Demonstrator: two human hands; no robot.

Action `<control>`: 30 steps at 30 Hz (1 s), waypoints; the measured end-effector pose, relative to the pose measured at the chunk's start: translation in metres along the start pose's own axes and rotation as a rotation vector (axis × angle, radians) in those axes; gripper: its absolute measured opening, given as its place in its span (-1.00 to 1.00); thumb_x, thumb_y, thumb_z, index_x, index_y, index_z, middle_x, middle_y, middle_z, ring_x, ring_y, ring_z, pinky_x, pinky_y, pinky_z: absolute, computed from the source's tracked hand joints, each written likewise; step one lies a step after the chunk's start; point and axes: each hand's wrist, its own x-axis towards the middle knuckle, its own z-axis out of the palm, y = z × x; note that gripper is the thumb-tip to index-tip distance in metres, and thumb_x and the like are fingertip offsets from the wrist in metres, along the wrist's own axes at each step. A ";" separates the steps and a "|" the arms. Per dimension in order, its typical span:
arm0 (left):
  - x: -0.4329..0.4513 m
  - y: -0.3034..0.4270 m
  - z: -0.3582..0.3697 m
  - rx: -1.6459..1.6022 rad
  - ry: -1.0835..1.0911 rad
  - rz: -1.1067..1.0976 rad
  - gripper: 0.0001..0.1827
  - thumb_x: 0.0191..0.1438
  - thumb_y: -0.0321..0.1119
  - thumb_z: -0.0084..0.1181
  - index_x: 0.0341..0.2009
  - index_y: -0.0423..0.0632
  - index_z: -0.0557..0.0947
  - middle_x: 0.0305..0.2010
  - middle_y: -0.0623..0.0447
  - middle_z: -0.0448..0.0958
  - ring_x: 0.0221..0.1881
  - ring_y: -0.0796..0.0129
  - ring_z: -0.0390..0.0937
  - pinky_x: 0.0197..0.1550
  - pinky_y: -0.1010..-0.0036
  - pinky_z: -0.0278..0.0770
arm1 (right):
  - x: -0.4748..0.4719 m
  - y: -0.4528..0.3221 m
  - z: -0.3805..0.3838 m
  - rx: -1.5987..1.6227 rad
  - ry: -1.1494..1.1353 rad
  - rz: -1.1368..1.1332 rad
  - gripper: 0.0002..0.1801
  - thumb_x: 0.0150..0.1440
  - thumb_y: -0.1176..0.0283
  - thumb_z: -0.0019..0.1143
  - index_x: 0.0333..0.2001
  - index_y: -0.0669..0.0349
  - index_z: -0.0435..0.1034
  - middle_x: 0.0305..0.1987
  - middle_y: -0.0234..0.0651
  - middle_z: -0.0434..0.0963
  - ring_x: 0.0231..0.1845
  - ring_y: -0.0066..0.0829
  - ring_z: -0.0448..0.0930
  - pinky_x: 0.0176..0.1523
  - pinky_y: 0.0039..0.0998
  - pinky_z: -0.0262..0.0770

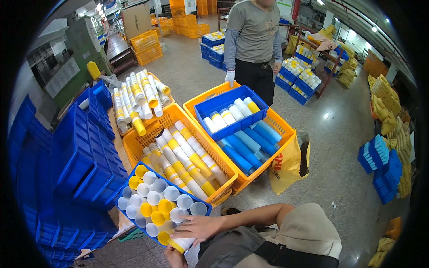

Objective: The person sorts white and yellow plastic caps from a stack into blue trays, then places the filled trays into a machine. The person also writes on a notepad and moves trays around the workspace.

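Note:
A blue plastic bin (132, 214) in front of me is packed with upright, open-topped white and yellow cylinders (153, 197). At its near corner, a short white cylinder with a yellow end band (182, 243) lies tilted between my hands. The fingers of my left hand (176, 258) grip its yellow end from below. Over its upper part is my right hand (198, 228), palm down, with the thumb against the white side and fingers reaching over the neighbouring cylinders. The palm hides part of that cylinder.
Orange crates hold long white-and-yellow tubes (177, 144) and blue rolls (239, 147). A smaller blue bin (231, 122) rests on the rolls. Blue bins (83, 160) stack up at left. A yellow bag (290, 167) stands at right. A person (253, 37) touches the far crate with a gloved hand.

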 end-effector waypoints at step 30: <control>-0.010 0.033 0.071 0.041 0.029 0.255 -0.81 -0.04 -0.52 0.26 -0.27 -0.23 0.64 -0.24 0.03 0.63 -0.26 0.42 0.58 -0.11 0.44 0.55 | -0.027 0.006 -0.038 0.162 -0.057 -0.004 -0.02 -0.13 0.29 0.39 0.33 0.19 0.04 0.25 -0.10 0.26 0.26 -0.12 0.32 0.27 -0.18 0.22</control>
